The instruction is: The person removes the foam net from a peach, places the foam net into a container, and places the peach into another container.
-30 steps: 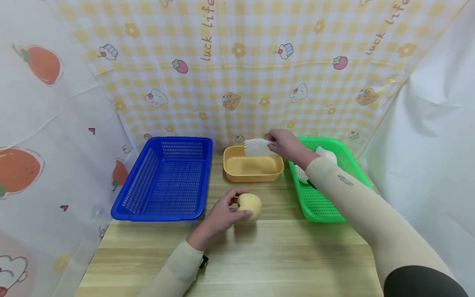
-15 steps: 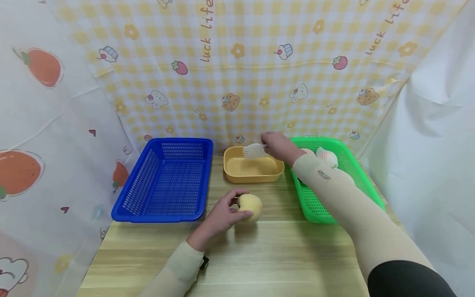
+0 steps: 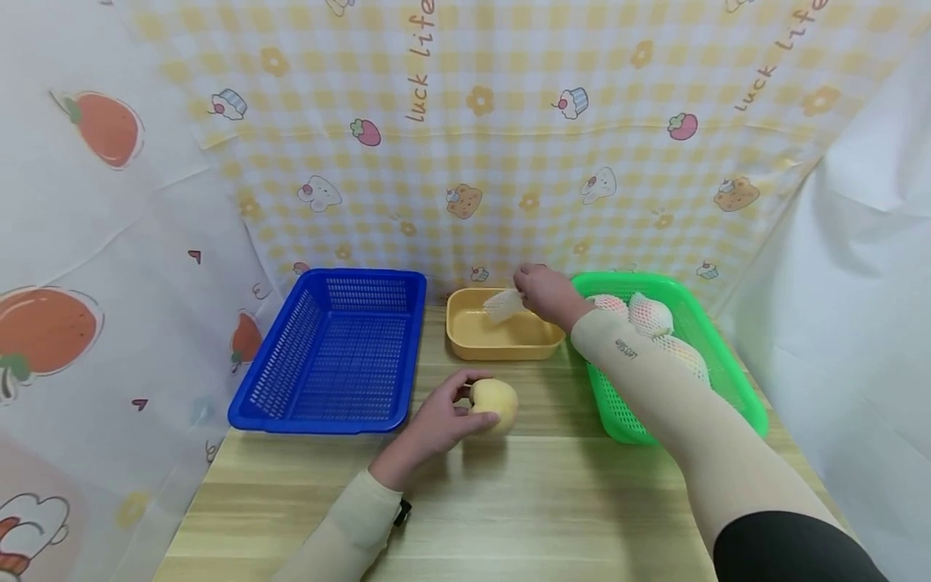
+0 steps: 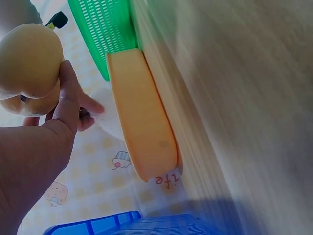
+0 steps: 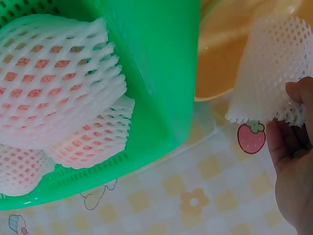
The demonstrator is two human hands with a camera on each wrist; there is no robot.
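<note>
My left hand (image 3: 436, 419) holds a pale yellow, apple-like fruit (image 3: 498, 404) just above the table, fingers and thumb around its side. The left wrist view shows the bare fruit (image 4: 30, 61) closely, with a dark spot in its dimple. Over the small yellow-orange box (image 3: 502, 352), my right hand (image 3: 547, 293) pinches a white foam fruit net (image 3: 503, 306) by one end. That net (image 5: 266, 68) hangs slack with no fruit inside, in the right wrist view.
A green basket (image 3: 618, 420) on the right holds several reddish fruits (image 5: 54, 83) in white foam nets. At the left is a blue basket (image 3: 327, 424). Behind them hangs a yellow checked cloth (image 3: 407, 178). The wooden table (image 3: 538, 501) extends in front.
My right hand has moved slightly left and down with the foam net, now lower over the yellow-orange box. The left hand holds the fruit in nearly the same place.
</note>
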